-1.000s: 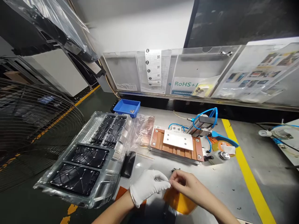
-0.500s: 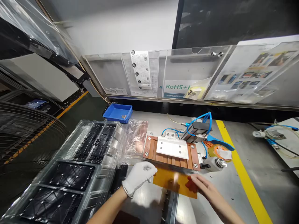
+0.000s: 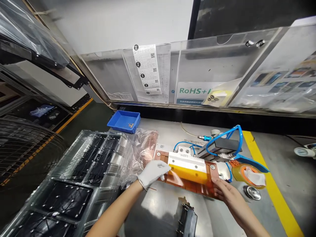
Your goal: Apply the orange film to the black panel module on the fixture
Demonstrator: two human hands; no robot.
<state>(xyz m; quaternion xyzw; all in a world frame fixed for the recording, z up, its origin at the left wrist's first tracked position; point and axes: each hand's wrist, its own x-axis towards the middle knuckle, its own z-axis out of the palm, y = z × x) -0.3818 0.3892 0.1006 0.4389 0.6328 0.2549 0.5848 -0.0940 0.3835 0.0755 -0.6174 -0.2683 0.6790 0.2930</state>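
At the near edge of a steel bench [image 3: 158, 210], a black part [image 3: 187, 222] lies loose, just short of the worker's arms. Beyond it, a gloved left hand [image 3: 154, 171] and a bare right hand [image 3: 225, 192] stretch an amber film [image 3: 189, 174] across a copper-coloured fixture [image 3: 195, 186], one hand at each end so the sheet lies flat over the white plate [image 3: 187, 161]. The left fingers pinch the film's left edge; the right fingers are spread flat, pressing its right end down. To the left, clear trays [image 3: 74, 184] of black parts sit within reach, with a crumpled plastic bag [image 3: 142, 148] beside them. A tape roll [image 3: 249, 174] waits at right, blue hoses [image 3: 222, 136] loop behind the fixture, and a blue bin [image 3: 123, 121] stands farthest back.
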